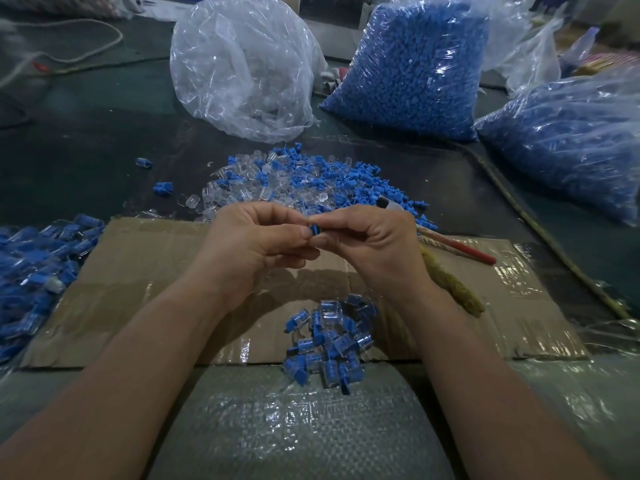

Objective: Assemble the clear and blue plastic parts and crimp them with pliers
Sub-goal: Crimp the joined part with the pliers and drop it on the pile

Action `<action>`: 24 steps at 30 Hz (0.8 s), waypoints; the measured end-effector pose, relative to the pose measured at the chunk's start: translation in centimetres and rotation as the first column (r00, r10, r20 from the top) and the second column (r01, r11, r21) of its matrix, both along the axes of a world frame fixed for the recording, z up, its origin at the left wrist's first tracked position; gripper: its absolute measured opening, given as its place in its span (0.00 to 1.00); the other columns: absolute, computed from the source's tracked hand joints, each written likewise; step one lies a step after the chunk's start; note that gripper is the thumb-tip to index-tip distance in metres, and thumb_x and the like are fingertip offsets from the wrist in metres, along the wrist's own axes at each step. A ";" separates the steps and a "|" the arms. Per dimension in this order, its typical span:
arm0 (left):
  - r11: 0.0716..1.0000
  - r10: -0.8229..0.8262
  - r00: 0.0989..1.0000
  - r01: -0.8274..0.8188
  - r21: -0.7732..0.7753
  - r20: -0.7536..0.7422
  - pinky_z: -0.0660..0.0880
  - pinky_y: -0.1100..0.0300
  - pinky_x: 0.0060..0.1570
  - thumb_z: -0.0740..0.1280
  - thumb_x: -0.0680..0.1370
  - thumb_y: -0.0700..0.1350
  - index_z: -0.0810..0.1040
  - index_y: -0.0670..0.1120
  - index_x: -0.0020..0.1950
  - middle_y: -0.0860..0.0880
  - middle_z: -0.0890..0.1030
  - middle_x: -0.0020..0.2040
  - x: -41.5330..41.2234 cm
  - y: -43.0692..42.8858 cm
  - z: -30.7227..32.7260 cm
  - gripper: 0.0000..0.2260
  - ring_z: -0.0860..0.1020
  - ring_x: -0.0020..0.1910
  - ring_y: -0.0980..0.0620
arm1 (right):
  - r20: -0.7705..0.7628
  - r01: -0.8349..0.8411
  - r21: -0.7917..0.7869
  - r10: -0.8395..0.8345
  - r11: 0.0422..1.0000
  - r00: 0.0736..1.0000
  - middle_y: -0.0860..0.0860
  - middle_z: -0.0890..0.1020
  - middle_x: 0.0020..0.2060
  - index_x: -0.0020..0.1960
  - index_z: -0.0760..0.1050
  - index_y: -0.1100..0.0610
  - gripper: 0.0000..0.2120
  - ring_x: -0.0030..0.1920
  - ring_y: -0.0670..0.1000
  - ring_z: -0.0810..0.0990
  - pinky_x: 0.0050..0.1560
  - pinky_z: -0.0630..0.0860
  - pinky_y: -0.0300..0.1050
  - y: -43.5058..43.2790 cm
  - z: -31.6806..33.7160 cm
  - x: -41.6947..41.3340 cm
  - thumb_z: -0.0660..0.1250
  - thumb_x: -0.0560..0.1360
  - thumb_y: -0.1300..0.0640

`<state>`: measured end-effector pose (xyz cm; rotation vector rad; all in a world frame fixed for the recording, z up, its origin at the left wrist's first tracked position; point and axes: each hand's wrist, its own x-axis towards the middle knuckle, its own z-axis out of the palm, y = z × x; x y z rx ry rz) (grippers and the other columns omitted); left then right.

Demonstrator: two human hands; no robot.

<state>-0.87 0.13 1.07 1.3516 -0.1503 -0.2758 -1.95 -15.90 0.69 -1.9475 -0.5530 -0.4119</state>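
Left grip and right grip meet fingertip to fingertip, both curled, pinching one blue part between them. Any clear half is hidden.

Fitting step, by my reading; crimp not yet done.

Joined pieces heaped below the grips, more far left. Loose pile just beyond is large, so much is left.

Pliers lie right of the right grip, unobstructed. Full bags stand behind.

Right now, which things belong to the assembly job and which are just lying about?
In use: blue part pinched by left hand and right hand; loose parts pile; assembled pile; pliers; blue-parts bags; clear-parts bag.
Lying about: white rope; crumpled bags, far right.
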 end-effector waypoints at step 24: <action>0.999 0.034 0.999 -0.034 -0.021 -0.003 0.76 0.65 0.27 0.69 0.60 0.38 0.76 0.39 0.36 0.46 0.80 0.27 0.3 0.1 -0.2 0.07 0.81 0.28 0.50 | -0.153 0.472 -0.408 -0.568 0.782 0.809 0.43 0.81 0.46 0.57 0.79 0.53 0.18 0.42 0.36 0.76 0.46 0.68 0.29 -5.5 2.0 0.6 0.73 0.69 0.49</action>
